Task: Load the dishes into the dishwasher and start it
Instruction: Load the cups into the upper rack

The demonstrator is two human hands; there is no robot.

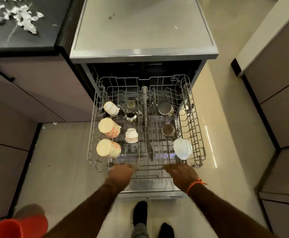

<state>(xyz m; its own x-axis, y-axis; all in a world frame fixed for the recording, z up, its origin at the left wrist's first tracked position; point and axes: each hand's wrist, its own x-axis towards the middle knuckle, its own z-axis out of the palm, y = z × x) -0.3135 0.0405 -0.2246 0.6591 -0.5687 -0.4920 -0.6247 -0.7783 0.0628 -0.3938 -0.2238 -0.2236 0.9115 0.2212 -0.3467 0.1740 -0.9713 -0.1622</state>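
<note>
Stood open: dishwasher point(143, 31). Pulled out over the lowered door: rack point(194, 127), holding cream mugs point(108, 126) along its left side, steel cups point(165, 108) and a white bowl point(183, 148) on the right. Gripped the rack's front rail, fingers curled: left hand point(121, 174), right hand point(180, 174).

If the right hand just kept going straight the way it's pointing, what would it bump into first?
Probably the front rim of the pulled-out rack, which the right hand already seems to touch. Just beyond it stands the white bowl. Motion blur and the top-down view leave the depth uncertain.
</note>
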